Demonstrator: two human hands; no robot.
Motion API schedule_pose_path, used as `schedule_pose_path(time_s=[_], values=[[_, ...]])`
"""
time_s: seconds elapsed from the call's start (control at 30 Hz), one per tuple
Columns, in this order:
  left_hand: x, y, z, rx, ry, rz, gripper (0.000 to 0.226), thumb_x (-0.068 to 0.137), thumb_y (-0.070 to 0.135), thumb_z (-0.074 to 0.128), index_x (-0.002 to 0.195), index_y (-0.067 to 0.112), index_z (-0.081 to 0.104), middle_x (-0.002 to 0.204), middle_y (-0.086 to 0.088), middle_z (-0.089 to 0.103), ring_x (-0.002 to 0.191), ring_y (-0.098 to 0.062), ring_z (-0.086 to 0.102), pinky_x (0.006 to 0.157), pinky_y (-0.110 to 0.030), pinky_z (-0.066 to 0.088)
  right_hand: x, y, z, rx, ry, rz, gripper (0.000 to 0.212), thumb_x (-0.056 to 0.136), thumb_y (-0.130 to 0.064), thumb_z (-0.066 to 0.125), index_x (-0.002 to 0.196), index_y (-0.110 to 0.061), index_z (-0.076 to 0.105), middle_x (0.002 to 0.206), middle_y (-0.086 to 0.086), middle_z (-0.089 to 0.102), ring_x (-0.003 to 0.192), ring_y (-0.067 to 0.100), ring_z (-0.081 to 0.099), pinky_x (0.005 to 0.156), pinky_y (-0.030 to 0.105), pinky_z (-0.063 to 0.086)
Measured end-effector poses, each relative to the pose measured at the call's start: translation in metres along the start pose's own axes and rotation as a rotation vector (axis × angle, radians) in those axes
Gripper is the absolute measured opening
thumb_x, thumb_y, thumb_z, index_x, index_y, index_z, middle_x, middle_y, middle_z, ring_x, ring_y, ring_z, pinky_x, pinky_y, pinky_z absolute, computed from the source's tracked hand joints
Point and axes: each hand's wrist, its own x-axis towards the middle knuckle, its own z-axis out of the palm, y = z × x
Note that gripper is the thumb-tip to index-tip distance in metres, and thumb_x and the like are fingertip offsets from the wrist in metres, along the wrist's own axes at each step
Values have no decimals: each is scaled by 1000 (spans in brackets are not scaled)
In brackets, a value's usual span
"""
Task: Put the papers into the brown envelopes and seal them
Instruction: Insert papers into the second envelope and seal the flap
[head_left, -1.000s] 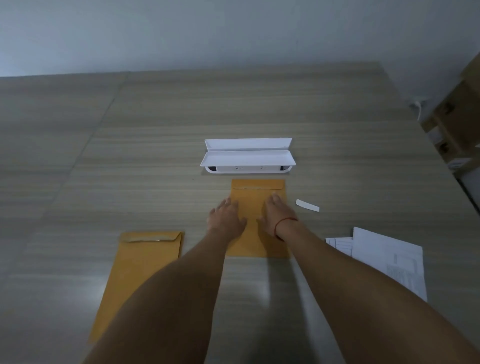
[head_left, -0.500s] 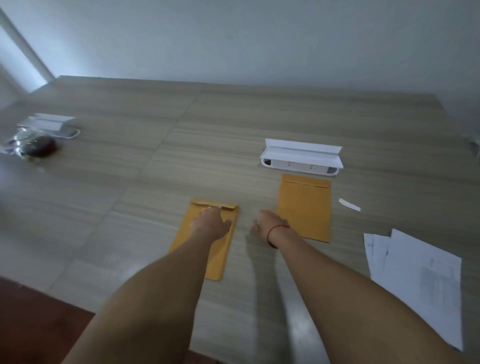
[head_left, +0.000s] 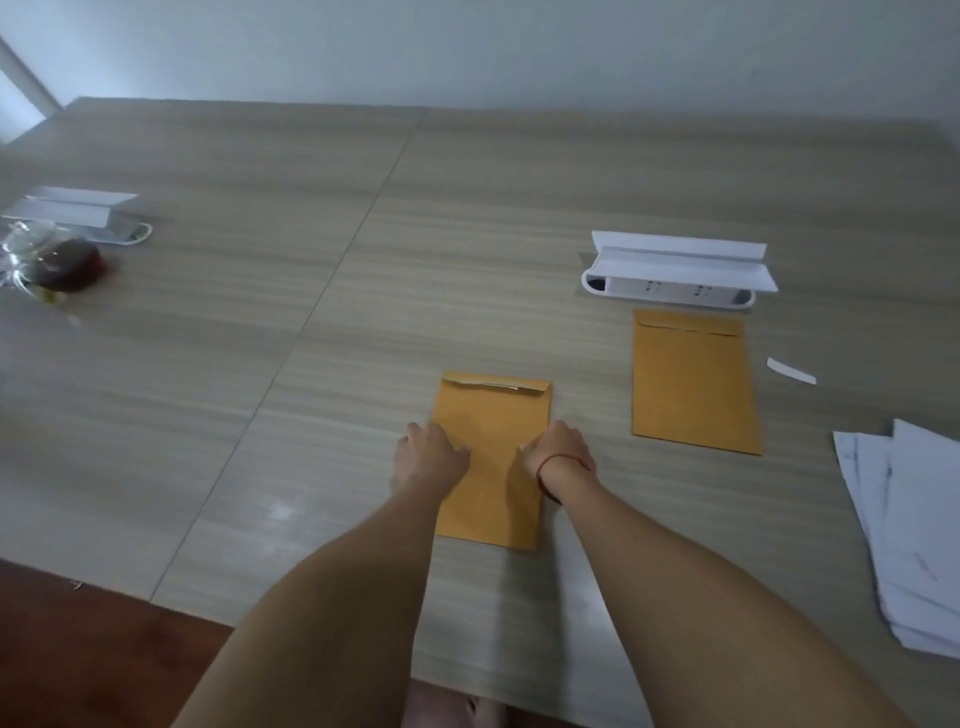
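Observation:
A brown envelope (head_left: 493, 415) lies flat in front of me, its top flap folded over with a pale strip showing along the fold. My left hand (head_left: 431, 454) grips its left edge and my right hand (head_left: 558, 452), with a red string at the wrist, grips its right edge; both have curled fingers. A second brown envelope (head_left: 691, 384) lies further back on the right with its flap down flat. A stack of white papers (head_left: 919, 519) is fanned out at the right edge of the table.
The wood-grain table (head_left: 260, 312) also holds a white open box (head_left: 675, 275) behind the second envelope and a small white paper strip (head_left: 790, 371) beside it. Far left are another white box (head_left: 78, 208) and a clear bag (head_left: 62, 265) with something dark. Red-brown floor (head_left: 78, 649) shows lower left.
Both hands left the far envelope and moved to the left one. My left hand reached it first, then my right came to its other edge. The envelope now lies straighter.

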Motion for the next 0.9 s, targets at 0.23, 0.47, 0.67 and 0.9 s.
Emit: schedule_pose_path(time_s=[0.23, 0.47, 0.67, 0.9], values=[[8, 1, 0, -36, 8, -65, 66, 88, 49, 59, 134, 6, 41, 134, -14, 43, 127, -31, 44, 105, -42, 42, 3, -3, 7, 255, 4, 139, 40, 93, -21, 60, 127, -7, 46, 125, 12, 58, 113, 31, 59, 87, 37, 50], [-9, 26, -9, -230, -8, -104, 49, 96, 37, 51, 132, 5, 40, 135, -14, 49, 125, -33, 49, 100, -44, 43, -6, 8, -27, 263, 19, 126, 27, 92, 0, 53, 119, -3, 53, 119, 15, 61, 108, 31, 61, 76, 33, 45], [-43, 86, 4, -298, -70, 2, 41, 97, 32, 51, 127, 5, 45, 127, -13, 56, 117, -32, 55, 93, -40, 47, -5, 61, -74, 265, 121, 155, 27, 94, 5, 44, 117, 0, 56, 117, 16, 62, 105, 33, 61, 73, 33, 43], [-97, 165, 63, -223, -162, 149, 36, 92, 32, 58, 115, 5, 52, 102, -6, 57, 88, -24, 56, 72, -34, 51, -8, 172, -125, 244, 211, 260, 21, 94, 4, 40, 85, -5, 56, 111, 15, 64, 95, 29, 62, 73, 33, 44]])
